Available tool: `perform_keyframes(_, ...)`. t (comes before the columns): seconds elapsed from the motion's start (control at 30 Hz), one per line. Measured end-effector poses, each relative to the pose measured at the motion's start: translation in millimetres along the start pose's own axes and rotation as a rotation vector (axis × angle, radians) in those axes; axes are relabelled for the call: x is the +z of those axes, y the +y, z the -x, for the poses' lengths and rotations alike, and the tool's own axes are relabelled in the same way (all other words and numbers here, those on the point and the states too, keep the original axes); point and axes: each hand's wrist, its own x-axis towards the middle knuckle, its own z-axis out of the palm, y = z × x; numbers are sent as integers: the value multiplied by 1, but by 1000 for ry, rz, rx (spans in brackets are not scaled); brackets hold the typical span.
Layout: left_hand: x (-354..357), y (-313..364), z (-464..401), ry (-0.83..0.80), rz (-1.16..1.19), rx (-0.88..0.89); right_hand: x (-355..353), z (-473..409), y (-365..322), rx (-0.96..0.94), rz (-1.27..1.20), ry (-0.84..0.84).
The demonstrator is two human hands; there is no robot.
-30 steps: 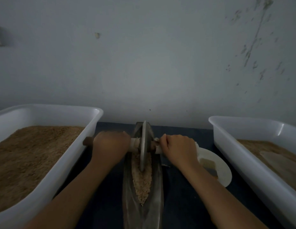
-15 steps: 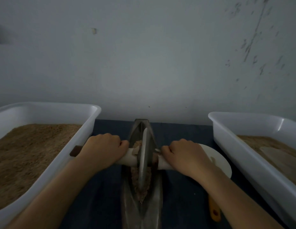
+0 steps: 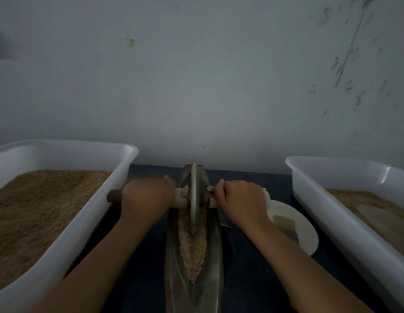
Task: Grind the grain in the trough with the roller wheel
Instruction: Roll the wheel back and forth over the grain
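Grain (image 3: 193,251), pale tan and coarse, lies in a long tapering heap down the middle of the dark grey boat-shaped metal trough (image 3: 213,263), which sits on the dark blue bench (image 3: 246,267) between the two forearms. The left hand (image 3: 146,197) has its grip wrapped round the wooden axle handle (image 3: 114,196) on the left of the flat grey metal roller wheel (image 3: 195,199), and the right hand (image 3: 240,201) has its grip curled round the same axle on the other side, fingers folded over the top. Half a second ago the wheel stood nearer the person, about mid-trough; it has now rolled back out to the far end, much where it was a second ago. That reads as one full back-and-forth stroke just finished, so the grinding is well under way, and since the near grain looks whole and lumpy, I judge many more passes are needed, with the next pull best brought further toward the near tip. To the left stands a white plastic tub of brown meal (image 3: 61,222); to the right another white plastic tub (image 3: 345,224), less full. Just beside the right wrist lies a white round plate (image 3: 304,231) bearing a small brush (image 3: 284,224)
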Motion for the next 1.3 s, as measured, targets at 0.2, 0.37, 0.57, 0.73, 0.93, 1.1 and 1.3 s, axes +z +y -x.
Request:
perform_keyframes(0.2, -4, 2, 12, -226, -81, 27, -19, 16, -2, -11, 53, -167)
perform_keyframes(0.37, -18, -5, 13, -300, -111, 244, -39, 25, -2, 0, -15, -352)
perform_keyframes(0.57, -22, -1, 9, -369, -141, 198, -41, 25, -5, -8, 18, -371)
perform_keyframes(0.73, -8, 3, 8, -119, -138, 124, -22, 14, -4, 40, 47, -190)
perform_keyframes(0.93, 16, 8, -2, 272, 197, -188, 4, -5, 0, -5, -4, 26)
perform_keyframes(1.1, 14, 13, 1, 255, 342, -263, 3, 0, 0, -19, 5, 22)
perform_keyframes(1.3, -5, 9, 22, 52, 257, -128, -21, 21, -2, -12, 83, -179)
